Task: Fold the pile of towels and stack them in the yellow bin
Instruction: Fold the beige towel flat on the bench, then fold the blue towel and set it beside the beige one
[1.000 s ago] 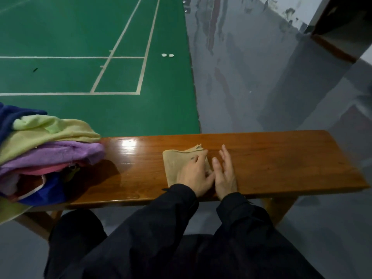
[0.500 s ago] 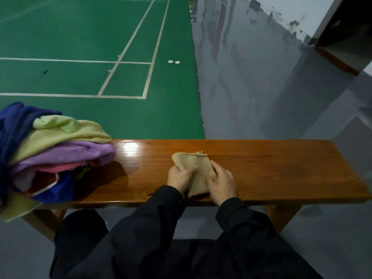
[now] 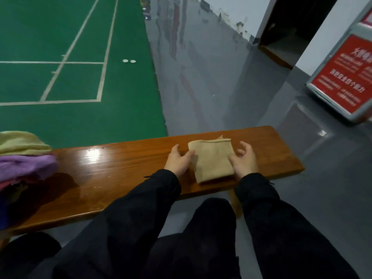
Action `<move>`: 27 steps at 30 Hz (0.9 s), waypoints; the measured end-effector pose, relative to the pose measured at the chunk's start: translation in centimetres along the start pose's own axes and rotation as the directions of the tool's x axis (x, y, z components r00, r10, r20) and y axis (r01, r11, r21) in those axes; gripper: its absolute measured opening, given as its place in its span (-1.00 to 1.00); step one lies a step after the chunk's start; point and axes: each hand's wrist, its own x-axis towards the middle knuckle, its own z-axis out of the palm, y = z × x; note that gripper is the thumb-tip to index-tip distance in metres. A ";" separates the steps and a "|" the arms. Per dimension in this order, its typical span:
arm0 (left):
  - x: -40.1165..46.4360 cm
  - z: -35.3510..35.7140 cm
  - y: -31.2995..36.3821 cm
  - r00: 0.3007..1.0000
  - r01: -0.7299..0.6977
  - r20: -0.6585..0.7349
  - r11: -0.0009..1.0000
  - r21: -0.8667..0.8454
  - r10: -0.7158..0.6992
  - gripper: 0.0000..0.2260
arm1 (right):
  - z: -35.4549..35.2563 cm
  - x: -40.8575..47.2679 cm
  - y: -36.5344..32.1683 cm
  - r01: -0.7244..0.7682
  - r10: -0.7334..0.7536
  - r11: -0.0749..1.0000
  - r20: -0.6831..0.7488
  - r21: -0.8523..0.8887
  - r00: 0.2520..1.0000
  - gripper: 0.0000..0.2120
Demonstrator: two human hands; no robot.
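Folded tan towel [image 3: 211,160] lay flat on the wooden bench [image 3: 124,168], toward its right end, near edge close to the bench's front lip, a frayed corner sticking up at the far edge. Left hand [image 3: 178,161] sat at the towel's left edge, thumb touching the cloth, other fingers spread on the wood and loosely bent; it gripped nothing. Right hand [image 3: 244,161] was at the towel's right edge, thumb tip on the fabric, fingers curled up and apart above the bench, nothing pinched between them. So both hands flanked the towel, contact by thumbs only, no real hold on it. Black sleeves [image 3: 259,198] ran back from both wrists toward the camera, dark trousers below them hiding the bench's near legs. Pile of unfolded towels [image 3: 24,158] sat at the bench's left end, well apart from the hands: pale yellow-green on top, purple under it, pink and blue showing lower, partly cut by the frame edge. A bright glare patch was on the bench top between pile and hands. Behind the bench: green court floor [image 3: 80,47] with white lines on the left, two small white discs [image 3: 128,61] lying on it near the boundary with the grey floor [image 3: 211,77]. A red sign board [image 3: 346,77] leaned at the right edge, text too blurred to read. Dark doorway [image 3: 291,27] past it at the wall.
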 end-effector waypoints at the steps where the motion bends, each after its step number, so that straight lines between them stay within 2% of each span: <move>1: 0.0 0.1 -0.6 0.998 -0.006 -0.062 0.995 0.101 0.012 -0.43 | -0.3 0.1 0.5 0.014 -0.020 0.990 -0.042 -0.142 0.999 -0.46; 3: -0.4 -0.3 -1.9 0.993 -0.053 -0.094 0.985 0.163 0.069 -0.69 | -0.1 -0.9 0.5 0.111 -0.129 0.954 -0.047 -0.280 0.991 -0.58; 4: -1.1 -0.7 -2.3 0.991 -0.076 -0.094 0.983 0.164 0.092 -0.82 | 0.5 -1.8 -0.1 0.174 -0.183 0.936 -0.003 -0.307 0.983 -0.67; 5: -1.7 -1.1 -2.4 0.987 -0.104 -0.103 0.984 0.147 0.120 -0.86 | 1.4 -2.7 -0.9 0.222 -0.216 0.922 0.056 -0.318 0.975 -0.74; 7: -3.3 -2.4 -2.2 0.979 -0.139 -0.147 0.989 0.047 0.144 -0.81 | 3.9 -5.1 -2.9 0.297 -0.253 0.911 0.180 -0.286 0.950 -0.83; 9: -5.2 -4.3 -1.2 0.967 -0.178 -0.200 0.981 -0.083 0.158 -0.80 | 7.4 -7.4 -5.1 0.408 -0.353 0.892 0.265 -0.193 0.897 -0.87; 12: -8.2 -9.1 0.1 0.919 -0.273 -0.335 0.949 -0.160 0.207 -0.84 | 13.1 -11.0 -9.8 0.496 -0.448 0.868 0.388 -0.028 0.806 -0.87; 14: -10.4 -13.4 0.5 0.861 -0.321 -0.454 0.937 -0.135 0.230 -0.88 | 16.9 -13.6 -12.8 0.534 -0.492 0.844 0.458 0.043 0.741 -0.87; 17: -13.4 -19.7 0.6 0.798 -0.307 -0.535 0.951 0.035 0.277 -0.85 | 21.7 -17.7 -16.2 0.584 -0.562 0.800 0.511 0.137 0.650 -0.88; 20: -16.3 -25.6 0.7 0.721 -0.212 -0.584 0.921 0.326 0.373 -0.85 | 25.5 -21.4 -18.6 0.579 -0.595 0.784 0.537 0.226 0.597 -0.88; 21: -17.1 -27.6 0.6 0.667 -0.170 -0.610 0.885 0.433 0.427 -0.86 | 26.4 -22.4 -19.2 0.574 -0.599 0.782 0.551 0.245 0.581 -0.89; 23: -18.7 -31.8 0.0 0.497 -0.014 -0.671 0.778 0.628 0.550 -0.79 | 27.8 -23.9 -20.0 0.578 -0.614 0.769 0.568 0.273 0.548 -0.92; 24: -19.4 -34.0 -0.3 0.414 0.117 -0.693 0.721 0.683 0.590 -0.72 | 28.2 -24.5 -20.2 0.592 -0.629 0.754 0.571 0.283 0.528 -0.92; 25: -20.0 -36.0 -0.8 0.363 0.255 -0.719 0.679 0.688 0.592 -0.67 | 28.4 -24.9 -20.3 0.612 -0.643 0.737 0.577 0.287 0.505 -0.92; 27: -20.6 -39.2 -1.7 0.356 0.468 -0.788 0.634 0.615 0.502 -0.59 | 28.3 -25.3 -20.3 0.644 -0.651 0.715 0.594 0.273 0.472 -0.92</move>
